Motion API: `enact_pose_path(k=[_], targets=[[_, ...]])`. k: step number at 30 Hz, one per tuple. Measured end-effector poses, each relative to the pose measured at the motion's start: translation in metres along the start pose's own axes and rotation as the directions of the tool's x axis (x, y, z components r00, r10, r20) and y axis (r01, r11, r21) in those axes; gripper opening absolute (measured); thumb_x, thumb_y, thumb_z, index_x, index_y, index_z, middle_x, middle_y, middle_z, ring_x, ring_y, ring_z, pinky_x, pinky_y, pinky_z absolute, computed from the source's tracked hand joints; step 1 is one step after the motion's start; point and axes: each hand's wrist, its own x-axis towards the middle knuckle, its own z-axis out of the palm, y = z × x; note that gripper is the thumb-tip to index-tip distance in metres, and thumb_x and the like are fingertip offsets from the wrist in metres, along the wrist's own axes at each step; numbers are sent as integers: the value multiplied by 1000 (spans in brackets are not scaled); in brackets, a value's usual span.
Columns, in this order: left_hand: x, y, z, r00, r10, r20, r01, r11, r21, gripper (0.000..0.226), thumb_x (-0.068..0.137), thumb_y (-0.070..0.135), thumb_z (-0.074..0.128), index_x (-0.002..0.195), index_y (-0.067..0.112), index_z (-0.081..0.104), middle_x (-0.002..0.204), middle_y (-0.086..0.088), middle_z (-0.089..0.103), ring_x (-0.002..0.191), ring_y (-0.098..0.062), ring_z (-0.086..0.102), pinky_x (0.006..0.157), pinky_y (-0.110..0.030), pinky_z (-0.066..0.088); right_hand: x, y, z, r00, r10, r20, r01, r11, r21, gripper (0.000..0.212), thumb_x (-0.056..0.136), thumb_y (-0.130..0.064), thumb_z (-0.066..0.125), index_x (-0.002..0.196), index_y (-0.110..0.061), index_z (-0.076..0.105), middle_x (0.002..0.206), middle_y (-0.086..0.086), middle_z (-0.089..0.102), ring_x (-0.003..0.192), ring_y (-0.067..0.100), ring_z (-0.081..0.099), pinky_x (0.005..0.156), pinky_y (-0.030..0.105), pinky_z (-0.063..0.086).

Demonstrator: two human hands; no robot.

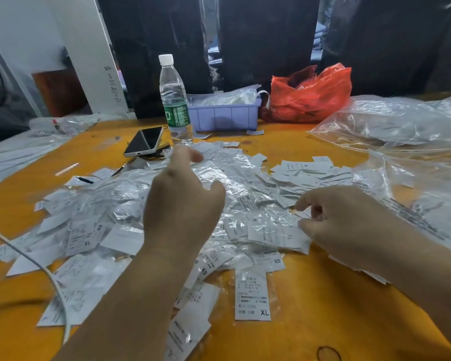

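A wide heap of small white size labels in clear sleeves [120, 225] covers the middle of the orange table [310, 308]; prints such as XL and XS show on them. My left hand [182, 201] hovers over the heap's middle, fingers stretched forward and blurred, holding nothing I can see. My right hand [339, 222] sits at the heap's right side, its fingers curled and pinching the edge of a sleeved label [274, 234]. One XL label [251, 295] lies apart near the front.
A water bottle [175, 100], a phone [143, 142], a purple bin of labels [227, 117] and a red plastic bag [310, 93] stand at the back. Large clear plastic bags [401, 126] fill the right. A white cable [37, 264] crosses the left front.
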Motion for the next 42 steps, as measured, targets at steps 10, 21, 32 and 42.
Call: enact_pose_path(k=[10, 21, 32, 42], targets=[[-28, 15, 18, 773, 152, 616, -152, 987, -54, 19, 79, 50, 69, 91, 37, 62, 66, 12, 55, 59, 0, 52, 54, -23, 35, -2, -7, 3, 997, 66, 41, -54, 971, -233, 21, 89, -29, 55, 99, -17, 69, 92, 1, 69, 85, 20, 65, 75, 42, 56], [-22, 9, 14, 715, 61, 697, -163, 983, 82, 29, 77, 53, 71, 102, 41, 63, 78, 14, 51, 69, -3, 53, 56, -25, 36, -2, -5, 3, 989, 108, 96, -85, 972, -217, 18, 88, -19, 48, 81, -11, 63, 82, 4, 66, 78, 24, 64, 63, 36, 50], [-21, 2, 22, 760, 59, 647, -159, 982, 97, 13, 85, 46, 63, 97, 39, 65, 76, 15, 50, 71, -4, 52, 58, -26, 38, -6, -9, 0, 993, 95, 65, -87, 988, -126, 26, 88, -27, 53, 103, -11, 68, 93, 7, 70, 52, 17, 52, 50, 31, 47], [-21, 1, 24, 770, 58, 636, -144, 986, 85, 13, 85, 46, 63, 96, 39, 65, 77, 13, 51, 71, -6, 53, 60, -26, 39, -10, -15, -2, 996, 70, 61, -60, 985, -159, 24, 85, -38, 61, 101, -22, 67, 86, -9, 60, 79, 12, 59, 67, 34, 53]])
